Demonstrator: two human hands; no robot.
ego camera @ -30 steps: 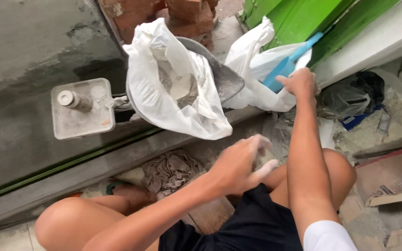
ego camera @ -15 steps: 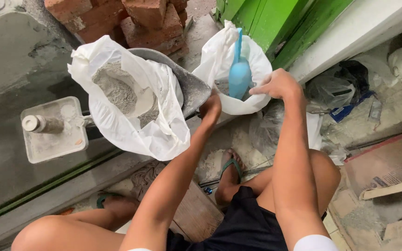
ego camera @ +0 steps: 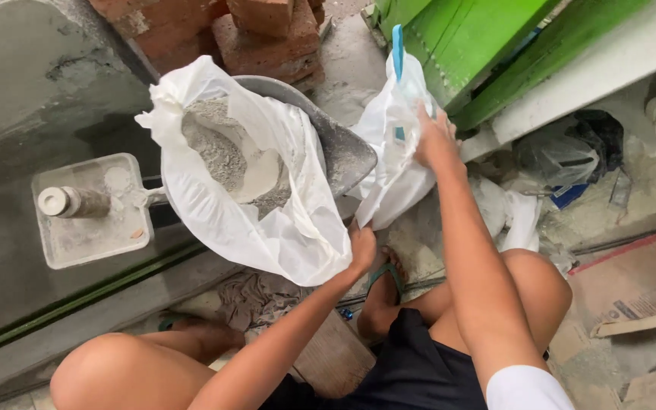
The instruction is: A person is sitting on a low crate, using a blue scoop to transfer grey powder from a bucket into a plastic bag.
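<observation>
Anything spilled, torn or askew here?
No tear or fresh spill shows. The big white bag of grey powder sags open over the metal pan, held by the left hand. The right hand grips the smaller bag; a blue handle sticks out.

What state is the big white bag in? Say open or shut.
Open. The big white bag gapes wide, its rim folded outward, showing grey powder inside; the left hand grips its edge.

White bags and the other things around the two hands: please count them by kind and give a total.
White plastic bags: 2 (large bag of grey powder, smaller bag)
Blue scoop handle: 1
Grey metal pan: 1
Square trowel plate: 1
Hands: 2 (left hand, right hand)
Total: 7
</observation>
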